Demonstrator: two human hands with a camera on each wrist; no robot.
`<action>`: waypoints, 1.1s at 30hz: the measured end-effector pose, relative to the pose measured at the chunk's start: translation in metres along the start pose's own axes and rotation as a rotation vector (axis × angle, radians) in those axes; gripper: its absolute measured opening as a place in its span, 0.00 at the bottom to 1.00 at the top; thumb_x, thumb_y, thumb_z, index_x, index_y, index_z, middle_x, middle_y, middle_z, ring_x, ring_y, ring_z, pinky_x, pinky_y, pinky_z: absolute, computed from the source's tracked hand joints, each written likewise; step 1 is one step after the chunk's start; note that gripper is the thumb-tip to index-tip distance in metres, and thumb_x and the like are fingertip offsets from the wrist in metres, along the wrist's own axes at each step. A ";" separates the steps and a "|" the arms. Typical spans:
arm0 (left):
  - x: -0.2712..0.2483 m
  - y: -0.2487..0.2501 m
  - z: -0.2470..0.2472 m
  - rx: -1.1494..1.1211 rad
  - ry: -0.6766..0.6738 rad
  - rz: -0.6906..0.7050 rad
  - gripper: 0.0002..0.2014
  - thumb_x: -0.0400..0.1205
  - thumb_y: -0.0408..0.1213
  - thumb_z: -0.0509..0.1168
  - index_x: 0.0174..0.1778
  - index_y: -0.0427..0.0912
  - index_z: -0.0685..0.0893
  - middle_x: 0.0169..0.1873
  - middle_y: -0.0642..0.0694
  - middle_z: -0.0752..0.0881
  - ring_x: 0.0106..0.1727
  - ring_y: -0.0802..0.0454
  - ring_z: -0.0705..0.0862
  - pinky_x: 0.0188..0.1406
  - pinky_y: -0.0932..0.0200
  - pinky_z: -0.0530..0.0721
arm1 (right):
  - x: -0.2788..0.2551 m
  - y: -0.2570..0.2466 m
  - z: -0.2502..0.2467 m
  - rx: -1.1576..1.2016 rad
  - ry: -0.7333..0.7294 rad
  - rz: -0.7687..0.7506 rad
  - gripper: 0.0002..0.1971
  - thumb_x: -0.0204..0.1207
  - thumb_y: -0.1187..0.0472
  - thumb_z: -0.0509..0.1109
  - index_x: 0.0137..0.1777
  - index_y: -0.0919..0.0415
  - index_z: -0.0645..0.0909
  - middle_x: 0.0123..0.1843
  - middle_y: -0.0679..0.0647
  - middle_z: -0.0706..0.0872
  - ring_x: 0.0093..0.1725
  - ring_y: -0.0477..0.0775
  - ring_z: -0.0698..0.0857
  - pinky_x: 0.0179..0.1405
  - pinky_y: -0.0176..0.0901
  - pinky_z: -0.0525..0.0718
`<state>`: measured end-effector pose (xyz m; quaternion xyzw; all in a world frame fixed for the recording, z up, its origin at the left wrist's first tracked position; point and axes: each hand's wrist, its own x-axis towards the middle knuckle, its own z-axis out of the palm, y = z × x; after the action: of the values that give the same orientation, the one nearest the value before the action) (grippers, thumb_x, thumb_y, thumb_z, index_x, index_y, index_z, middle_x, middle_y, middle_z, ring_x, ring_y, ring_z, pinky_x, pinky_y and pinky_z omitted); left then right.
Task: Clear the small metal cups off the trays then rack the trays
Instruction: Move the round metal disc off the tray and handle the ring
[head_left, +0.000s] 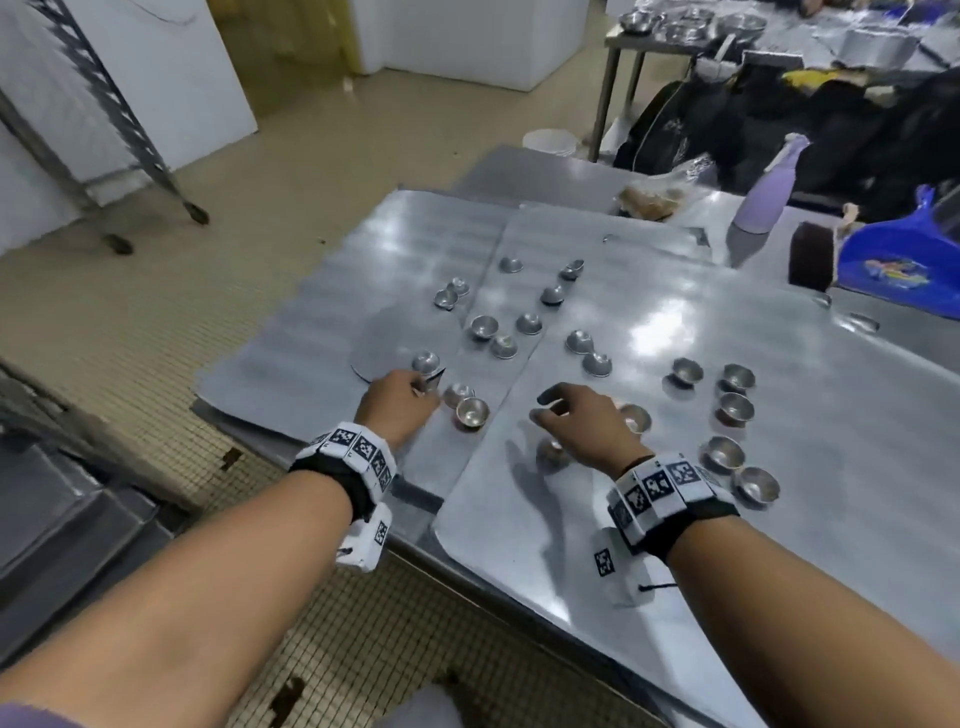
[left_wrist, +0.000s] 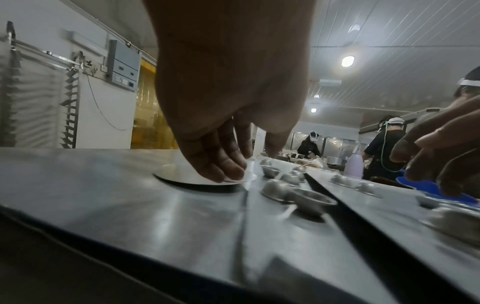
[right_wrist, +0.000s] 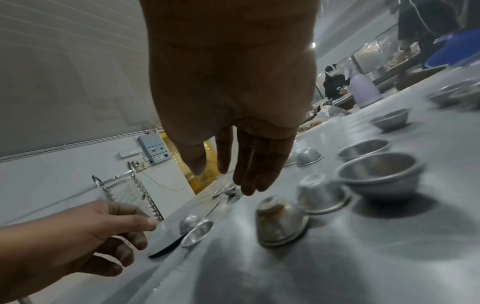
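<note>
While small metal cups (head_left: 732, 408) are lying scattered, some upright and some overturned, across two flat metal trays (head_left: 649, 519) side by side on the steel table (head_left: 524, 171), the left hand (head_left: 397, 410) is reaching at a cup (head_left: 425, 362) near the left tray's front edge; whether its fingers are holding anything cannot be told. The right hand (head_left: 584, 428) is hovering, fingers loosely spread, over the right tray's front-left corner. A lilac bottle (head_left: 763, 202) is standing toward the table's far edge.

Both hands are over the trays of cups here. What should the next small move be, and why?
Probably lower the right hand, fingers open and holding nothing, onto the upturned cup just beneath it and pinch it. Many cups still dot both trays, so racking must wait.
</note>
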<state>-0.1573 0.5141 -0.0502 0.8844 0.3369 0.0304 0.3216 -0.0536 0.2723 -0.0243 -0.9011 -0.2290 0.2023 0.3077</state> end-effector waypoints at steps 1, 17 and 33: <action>0.011 -0.011 -0.008 0.002 -0.003 -0.018 0.11 0.79 0.50 0.71 0.47 0.46 0.89 0.47 0.42 0.90 0.53 0.39 0.88 0.53 0.53 0.82 | 0.010 -0.009 0.008 0.006 -0.002 0.004 0.16 0.79 0.47 0.71 0.63 0.52 0.84 0.56 0.51 0.90 0.53 0.53 0.86 0.52 0.43 0.80; 0.121 -0.098 -0.049 0.108 -0.110 -0.135 0.34 0.78 0.47 0.71 0.81 0.47 0.70 0.75 0.36 0.73 0.74 0.35 0.75 0.72 0.47 0.78 | 0.124 -0.085 0.075 -0.004 -0.053 0.014 0.24 0.76 0.50 0.74 0.71 0.56 0.80 0.67 0.57 0.85 0.63 0.55 0.85 0.62 0.44 0.80; 0.191 -0.093 -0.061 0.156 -0.190 -0.063 0.37 0.78 0.48 0.72 0.84 0.44 0.69 0.76 0.38 0.72 0.72 0.40 0.78 0.71 0.53 0.76 | 0.183 -0.104 0.103 -0.171 -0.142 -0.081 0.27 0.72 0.47 0.74 0.73 0.45 0.77 0.65 0.53 0.80 0.64 0.56 0.83 0.63 0.51 0.81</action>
<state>-0.0802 0.7173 -0.0875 0.8946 0.3338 -0.0899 0.2831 0.0131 0.4910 -0.0730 -0.8973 -0.3031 0.2329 0.2208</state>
